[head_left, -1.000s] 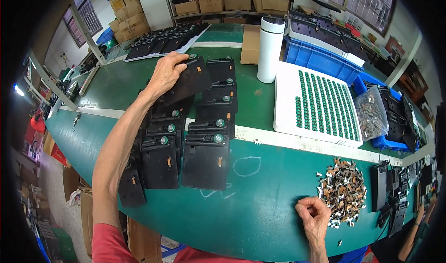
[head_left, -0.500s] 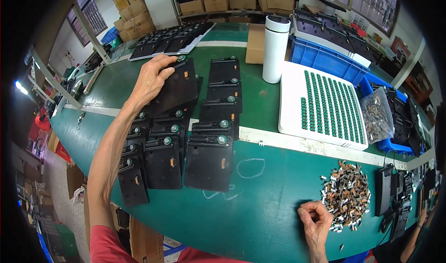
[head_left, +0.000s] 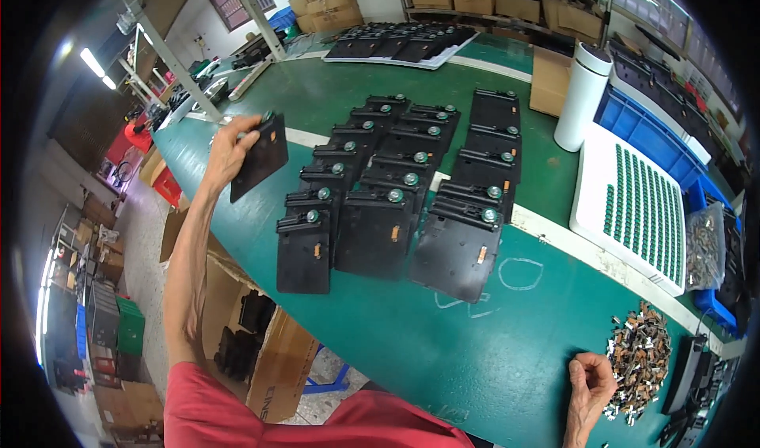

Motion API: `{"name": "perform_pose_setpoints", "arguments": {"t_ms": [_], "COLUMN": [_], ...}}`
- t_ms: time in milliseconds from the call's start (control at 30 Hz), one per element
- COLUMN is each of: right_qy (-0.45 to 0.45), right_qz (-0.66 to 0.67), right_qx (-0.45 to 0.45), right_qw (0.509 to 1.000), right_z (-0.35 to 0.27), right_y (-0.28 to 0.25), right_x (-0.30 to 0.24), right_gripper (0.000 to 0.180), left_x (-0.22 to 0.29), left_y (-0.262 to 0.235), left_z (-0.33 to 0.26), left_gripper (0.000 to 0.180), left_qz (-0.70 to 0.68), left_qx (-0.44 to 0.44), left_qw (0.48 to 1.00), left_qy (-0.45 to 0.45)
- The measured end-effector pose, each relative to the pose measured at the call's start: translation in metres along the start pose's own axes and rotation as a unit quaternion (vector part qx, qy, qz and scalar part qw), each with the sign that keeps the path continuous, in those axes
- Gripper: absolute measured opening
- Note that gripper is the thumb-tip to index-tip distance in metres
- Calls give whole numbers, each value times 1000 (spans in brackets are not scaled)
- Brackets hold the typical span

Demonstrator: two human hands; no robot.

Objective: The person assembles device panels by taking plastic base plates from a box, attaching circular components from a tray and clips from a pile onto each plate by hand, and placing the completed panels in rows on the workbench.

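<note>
My left hand (head_left: 229, 155) is closed on the upper edge of a flat black plastic panel (head_left: 265, 161). This panel hangs tilted above the table's left side and carries a small orange-brown part and a round green piece at its top. To its right, similar black panels (head_left: 372, 238) lie overlapped in three columns, each with a round green-and-silver piece on top. At the lower right, my right hand (head_left: 592, 389) rests with its fingers curled together beside a pile of small brown and white parts (head_left: 638, 361). Whatever those fingers may pinch is hidden.
A white tray (head_left: 590, 234) with rows of small green pieces stands at the right, near a white bottle (head_left: 584, 96) and a blue crate (head_left: 657, 131). More black panels (head_left: 396, 44) lie at the back. Below the table's left edge is an open cardboard box (head_left: 273, 373).
My left hand has carried the black panel leftward, away from the columns of panels. The view has swung left. My right hand stays beside the pile of small parts.
</note>
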State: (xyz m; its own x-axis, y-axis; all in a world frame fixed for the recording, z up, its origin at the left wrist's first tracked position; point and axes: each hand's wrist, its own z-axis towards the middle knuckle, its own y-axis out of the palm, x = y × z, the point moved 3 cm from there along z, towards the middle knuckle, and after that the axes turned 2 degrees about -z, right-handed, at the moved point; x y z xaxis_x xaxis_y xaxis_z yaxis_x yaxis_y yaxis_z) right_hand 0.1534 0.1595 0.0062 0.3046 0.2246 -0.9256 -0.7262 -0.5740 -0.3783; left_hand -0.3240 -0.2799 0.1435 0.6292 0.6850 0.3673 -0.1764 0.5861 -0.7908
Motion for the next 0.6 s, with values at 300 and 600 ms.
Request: {"name": "perform_pose_setpoints", "arguments": {"t_ms": [300,600], "right_qy": [-28,-25], "right_qz": [-8,-4], "right_qx": [8,2], "right_qw": [1000,1000], "right_z": [1,2], "right_y": [-2,-2], "right_x": [10,8], "right_gripper": [8,8], "left_x": [-98,-125], "left_y": [-14,17], "left_z": [-122,-132], "left_gripper": [30,31], "left_qz": [31,35], "left_qx": [-13,-60], "left_qw": [990,992], "left_qy": [-136,-107]}}
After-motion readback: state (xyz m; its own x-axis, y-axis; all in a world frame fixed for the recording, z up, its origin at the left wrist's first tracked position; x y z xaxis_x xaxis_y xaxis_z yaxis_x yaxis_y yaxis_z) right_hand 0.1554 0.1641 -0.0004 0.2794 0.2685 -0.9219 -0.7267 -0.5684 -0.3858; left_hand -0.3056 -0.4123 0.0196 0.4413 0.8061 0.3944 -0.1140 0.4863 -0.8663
